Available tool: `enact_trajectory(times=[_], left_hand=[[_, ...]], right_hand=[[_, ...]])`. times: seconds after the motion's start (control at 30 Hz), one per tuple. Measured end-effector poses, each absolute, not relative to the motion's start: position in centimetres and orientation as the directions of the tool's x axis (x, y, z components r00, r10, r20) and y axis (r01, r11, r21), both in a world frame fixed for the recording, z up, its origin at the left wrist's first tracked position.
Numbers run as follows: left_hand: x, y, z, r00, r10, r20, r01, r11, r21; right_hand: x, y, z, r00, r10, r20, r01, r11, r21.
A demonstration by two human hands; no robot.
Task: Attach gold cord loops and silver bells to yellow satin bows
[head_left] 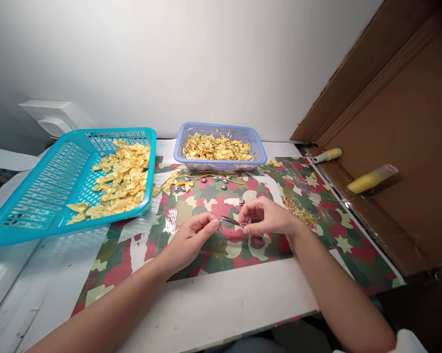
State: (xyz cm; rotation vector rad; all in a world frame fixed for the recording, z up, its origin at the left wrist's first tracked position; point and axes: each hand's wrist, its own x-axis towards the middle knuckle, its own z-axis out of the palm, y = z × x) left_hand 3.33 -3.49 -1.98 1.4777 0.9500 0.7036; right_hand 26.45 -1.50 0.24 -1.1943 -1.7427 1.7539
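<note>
Patterned sheet (pixel 206 197), white wall (pixel 213 63) behind

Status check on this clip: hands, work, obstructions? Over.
Left hand: pinching thin gold strand. Right hand: gripping dark pointed tool, tip close to left hand. Small silver piece beside right hand, not blocking tip.

Two hands (pixel 193 238), two baskets (pixel 77 184), two yellow tubes (pixel 370 180) at right, one pointed tool (pixel 231 221) — the yellow bows (pixel 123 184) are too many to count.

Left hand (pixel 195 234), right hand (pixel 267 218) bare; forearms (pixel 121 299) uncovered. White sleeve (pixel 409 341) near right elbow. Grey-blue cloth (pixel 246 345) at bottom of view, perhaps trousers, too cropped to tell.
</note>
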Motion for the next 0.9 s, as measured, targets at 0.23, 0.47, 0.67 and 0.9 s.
enact_trajectory(times=[0.23,0.47,0.67,0.9], left_hand=[[3.38,-3.54,-1.8,0.501,0.86,-0.099,0.159,0.02,0.987],[3.34,-3.51,-2.01,0.477,0.875,-0.088,0.179,0.001,0.984],[3.25,-3.5,-2.3,0.49,0.868,-0.078,0.131,0.015,0.991],[3.3,-3.52,-2.14,0.502,0.859,-0.099,0.118,0.046,0.992]], right_hand=[[26.22,-1.62,0.31,-0.574,0.763,-0.298,0.269,-0.168,-0.948],[26.44,-1.43,0.15,-0.563,0.769,-0.302,0.273,-0.172,-0.947],[26.16,-1.49,0.14,-0.575,0.763,-0.296,0.252,-0.178,-0.951],[26.03,-1.44,-0.43,-0.59,0.767,-0.251,0.199,-0.163,-0.966]])
